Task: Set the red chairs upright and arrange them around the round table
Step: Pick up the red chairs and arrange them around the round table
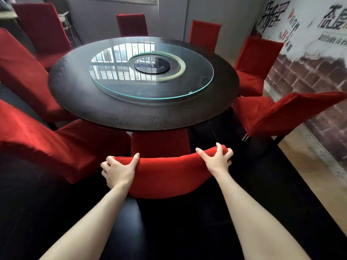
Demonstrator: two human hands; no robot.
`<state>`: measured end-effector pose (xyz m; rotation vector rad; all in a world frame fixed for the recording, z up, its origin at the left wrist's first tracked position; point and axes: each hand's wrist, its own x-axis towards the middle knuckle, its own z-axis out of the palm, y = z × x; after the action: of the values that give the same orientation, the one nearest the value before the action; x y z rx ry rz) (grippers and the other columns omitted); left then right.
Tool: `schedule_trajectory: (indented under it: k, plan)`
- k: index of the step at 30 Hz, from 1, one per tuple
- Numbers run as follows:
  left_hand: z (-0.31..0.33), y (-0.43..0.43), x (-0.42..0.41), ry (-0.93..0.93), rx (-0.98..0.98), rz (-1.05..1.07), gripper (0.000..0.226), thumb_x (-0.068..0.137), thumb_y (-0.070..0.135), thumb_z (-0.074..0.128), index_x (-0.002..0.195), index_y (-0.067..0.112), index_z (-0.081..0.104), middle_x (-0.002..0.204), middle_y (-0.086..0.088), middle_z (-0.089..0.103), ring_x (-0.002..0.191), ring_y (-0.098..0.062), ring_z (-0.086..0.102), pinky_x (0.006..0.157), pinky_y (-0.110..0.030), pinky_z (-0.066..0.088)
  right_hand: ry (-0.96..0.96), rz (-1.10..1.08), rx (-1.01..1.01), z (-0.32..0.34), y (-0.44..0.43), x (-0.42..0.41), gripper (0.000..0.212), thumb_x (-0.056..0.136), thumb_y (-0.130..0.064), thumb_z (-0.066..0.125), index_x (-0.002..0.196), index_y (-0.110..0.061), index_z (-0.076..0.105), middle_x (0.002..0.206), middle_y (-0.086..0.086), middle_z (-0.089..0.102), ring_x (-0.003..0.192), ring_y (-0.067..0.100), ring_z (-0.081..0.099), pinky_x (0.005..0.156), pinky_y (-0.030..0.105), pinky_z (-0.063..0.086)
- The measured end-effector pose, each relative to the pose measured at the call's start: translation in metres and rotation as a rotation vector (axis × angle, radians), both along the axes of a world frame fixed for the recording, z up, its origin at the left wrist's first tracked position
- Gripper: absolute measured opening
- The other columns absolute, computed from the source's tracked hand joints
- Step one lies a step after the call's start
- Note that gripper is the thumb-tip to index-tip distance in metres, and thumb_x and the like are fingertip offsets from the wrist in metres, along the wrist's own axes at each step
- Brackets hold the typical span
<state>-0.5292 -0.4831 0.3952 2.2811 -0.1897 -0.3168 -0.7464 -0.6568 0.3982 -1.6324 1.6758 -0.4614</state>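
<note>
Lower centre of the frame: the left hand [119, 170] and right hand [216, 159] gripped the top edge of a chair [167, 173], one at each end of the backrest, fingers [222, 152] curled shut over the red fabric. The backrest's long axis ran left to right across the frame, tilted up slightly at the right end; both hands lay equally near. The seat pointed away, its front edge just under the rim of the counter [120, 117]. Judged step: pushing the chair straight in. Beyond, other chairs [259, 59] stood upright around the counter; a glass turntable [150, 72] lay on top.
</note>
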Motion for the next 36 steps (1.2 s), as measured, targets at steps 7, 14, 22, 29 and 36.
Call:
schedule_trajectory:
  k: [7, 14, 22, 29, 36]
  plan:
    - [0.014, 0.001, 0.010, -0.131, 0.048, -0.087, 0.084, 0.075, 0.058, 0.073, 0.130, 0.001, 0.046, 0.135, -0.024, 0.045, 0.128, -0.044, 0.041, 0.110, -0.051, 0.027, -0.012, -0.018, 0.020, 0.006, 0.007, -0.001, 0.094, 0.076, -0.066, 0.068, 0.152, -0.028, 0.026, 0.158, 0.004, 0.001, 0.139, 0.042, 0.019, 0.103, 0.053, 0.036]
    - [0.041, -0.037, -0.007, -0.163, -0.078, -0.209, 0.077, 0.082, 0.052, 0.071, 0.132, 0.000, 0.045, 0.136, -0.023, 0.043, 0.129, -0.040, 0.038, 0.110, -0.044, 0.028, -0.048, -0.051, -0.123, 0.030, -0.011, -0.011, 0.081, 0.086, -0.060, 0.060, 0.150, -0.018, 0.033, 0.159, 0.006, 0.017, 0.140, 0.035, 0.024, 0.105, 0.046, 0.035]
    - [0.074, -0.141, -0.082, -0.104, -0.300, -0.393, 0.069, 0.086, 0.043, 0.071, 0.135, 0.001, 0.045, 0.139, -0.019, 0.039, 0.131, -0.036, 0.036, 0.110, -0.039, 0.027, -0.145, -0.104, -0.241, 0.078, -0.084, -0.076, 0.075, 0.091, -0.057, 0.055, 0.148, -0.012, 0.037, 0.155, 0.007, 0.026, 0.138, 0.032, 0.034, 0.109, 0.041, 0.031]
    - [0.109, -0.259, -0.188, -0.054, -0.423, -0.544, 0.071, 0.085, 0.044, 0.070, 0.138, 0.005, 0.043, 0.142, -0.015, 0.039, 0.132, -0.031, 0.039, 0.110, -0.039, 0.031, -0.205, -0.155, -0.341, 0.114, -0.171, -0.178, 0.071, 0.091, -0.054, 0.057, 0.144, -0.010, 0.041, 0.150, 0.008, 0.033, 0.133, 0.027, 0.041, 0.108, 0.038, 0.034]
    - [0.140, -0.377, -0.305, -0.024, -0.535, -0.674, 0.071, 0.086, 0.045, 0.069, 0.140, 0.009, 0.041, 0.141, -0.010, 0.038, 0.132, -0.026, 0.042, 0.109, -0.040, 0.037, -0.191, -0.194, -0.437, 0.155, -0.264, -0.289, 0.070, 0.092, -0.055, 0.056, 0.145, -0.010, 0.041, 0.149, 0.008, 0.037, 0.133, 0.026, 0.043, 0.108, 0.038, 0.034]
